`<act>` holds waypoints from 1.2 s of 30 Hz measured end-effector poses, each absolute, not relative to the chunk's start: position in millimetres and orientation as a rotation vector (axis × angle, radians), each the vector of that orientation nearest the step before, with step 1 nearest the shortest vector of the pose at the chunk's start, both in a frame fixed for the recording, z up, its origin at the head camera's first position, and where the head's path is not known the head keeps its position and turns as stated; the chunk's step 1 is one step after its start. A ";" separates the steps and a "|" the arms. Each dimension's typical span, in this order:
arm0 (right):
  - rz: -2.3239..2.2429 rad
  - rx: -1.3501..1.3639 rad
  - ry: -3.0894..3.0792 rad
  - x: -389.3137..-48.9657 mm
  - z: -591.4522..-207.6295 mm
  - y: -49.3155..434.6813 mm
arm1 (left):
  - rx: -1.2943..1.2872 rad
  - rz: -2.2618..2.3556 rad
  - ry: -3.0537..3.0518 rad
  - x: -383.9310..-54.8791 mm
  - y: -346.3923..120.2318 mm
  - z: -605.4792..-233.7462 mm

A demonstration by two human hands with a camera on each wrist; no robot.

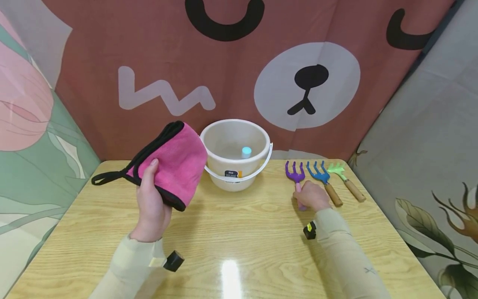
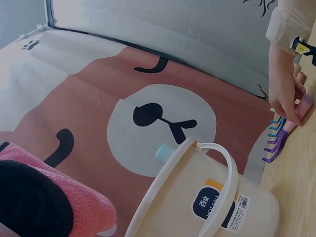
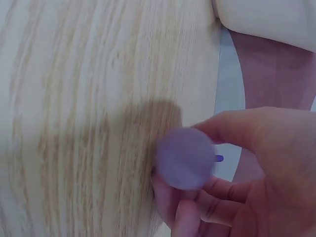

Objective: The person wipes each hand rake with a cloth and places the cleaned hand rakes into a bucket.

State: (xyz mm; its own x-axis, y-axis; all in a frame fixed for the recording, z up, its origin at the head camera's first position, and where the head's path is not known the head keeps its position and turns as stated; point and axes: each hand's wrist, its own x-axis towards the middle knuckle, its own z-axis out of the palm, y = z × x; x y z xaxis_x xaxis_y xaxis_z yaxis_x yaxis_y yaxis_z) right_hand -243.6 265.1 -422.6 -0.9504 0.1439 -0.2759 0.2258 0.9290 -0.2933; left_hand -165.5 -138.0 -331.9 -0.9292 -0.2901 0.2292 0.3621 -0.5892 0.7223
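Observation:
My left hand (image 1: 152, 203) grips a folded pink cloth (image 1: 183, 162) with black edging and a black hanging loop, raised above the table's left side. The cloth (image 2: 89, 207) also shows at the lower left of the left wrist view. On the right, my right hand (image 1: 311, 195) holds the pink handle of a small purple hand rake (image 1: 296, 176), fingers around the handle. Its tines point toward the back wall. In the right wrist view the handle's round end (image 3: 185, 158) faces the camera between thumb and fingers.
A cream bucket (image 1: 233, 185) with a white handle stands at the back middle; a bottle with a light blue cap (image 1: 246, 152) is inside. A blue rake (image 1: 321, 176) and a green rake (image 1: 339, 170), both wooden-handled, lie right of my right hand. Printed curtains border the wooden table (image 1: 239, 232).

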 end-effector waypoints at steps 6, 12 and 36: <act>-0.514 0.279 2.846 -243.6 -423.7 264.4 | -0.134 -2.516 -1.173 -165.5 -137.5 -332.1; -0.586 0.267 2.878 -243.6 -421.5 266.4 | -0.147 -2.519 -1.168 -165.5 -137.1 -332.9; -0.880 0.301 3.006 -241.8 -407.5 263.1 | -0.126 -2.514 -1.176 -166.4 -136.3 -332.2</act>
